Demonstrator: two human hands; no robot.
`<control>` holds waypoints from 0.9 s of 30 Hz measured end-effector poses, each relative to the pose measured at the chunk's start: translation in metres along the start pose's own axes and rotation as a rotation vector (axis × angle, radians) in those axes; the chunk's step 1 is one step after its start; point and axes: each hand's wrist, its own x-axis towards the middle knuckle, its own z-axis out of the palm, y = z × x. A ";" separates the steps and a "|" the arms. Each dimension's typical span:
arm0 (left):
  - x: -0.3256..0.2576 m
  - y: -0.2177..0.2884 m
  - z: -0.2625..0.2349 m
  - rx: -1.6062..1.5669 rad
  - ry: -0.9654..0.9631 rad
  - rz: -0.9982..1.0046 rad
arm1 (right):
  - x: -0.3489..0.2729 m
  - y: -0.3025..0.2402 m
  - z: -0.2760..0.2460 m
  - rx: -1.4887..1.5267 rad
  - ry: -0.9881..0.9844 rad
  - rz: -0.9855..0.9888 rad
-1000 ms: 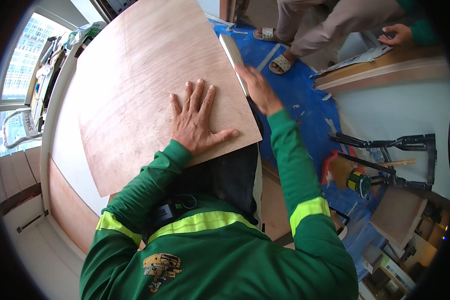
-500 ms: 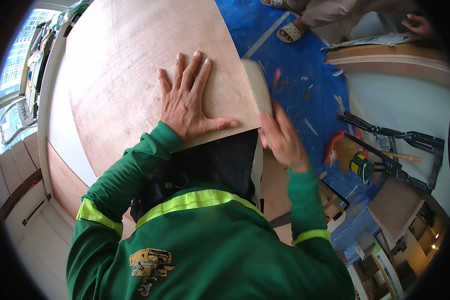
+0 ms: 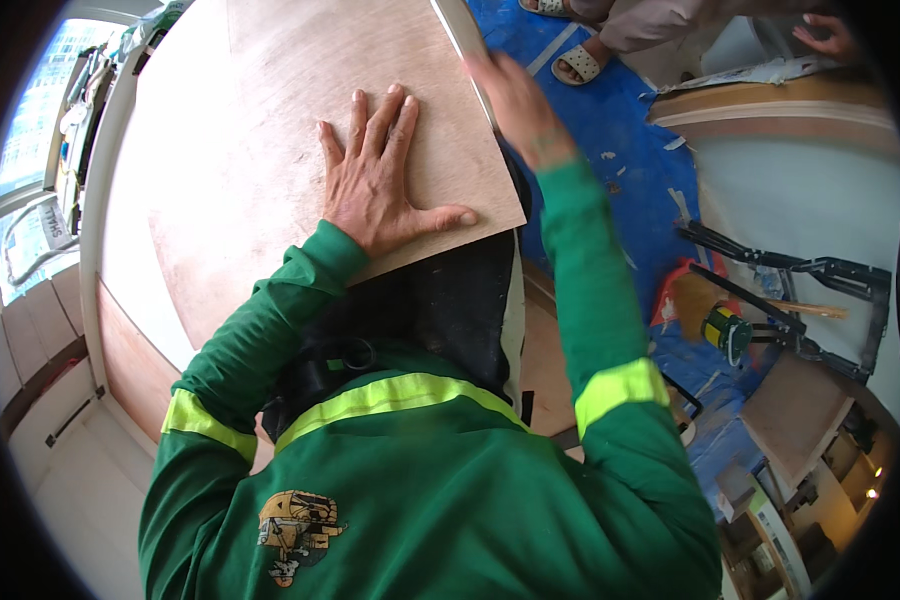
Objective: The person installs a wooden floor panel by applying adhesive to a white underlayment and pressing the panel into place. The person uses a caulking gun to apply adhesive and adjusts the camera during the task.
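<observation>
A plywood sheet [image 3: 270,150] is shown filling the upper centre of the frame. The left hand [image 3: 380,175] is pressed flat on it, fingers spread, near its lower right corner. The right hand [image 3: 515,105], blurred, is seen at the sheet's right edge; its grip cannot be told. Blue floor covering [image 3: 610,130] lies to the right.
</observation>
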 end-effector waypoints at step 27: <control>-0.002 -0.007 -0.010 -0.015 0.001 -0.050 | 0.025 -0.017 0.013 0.191 -0.023 0.187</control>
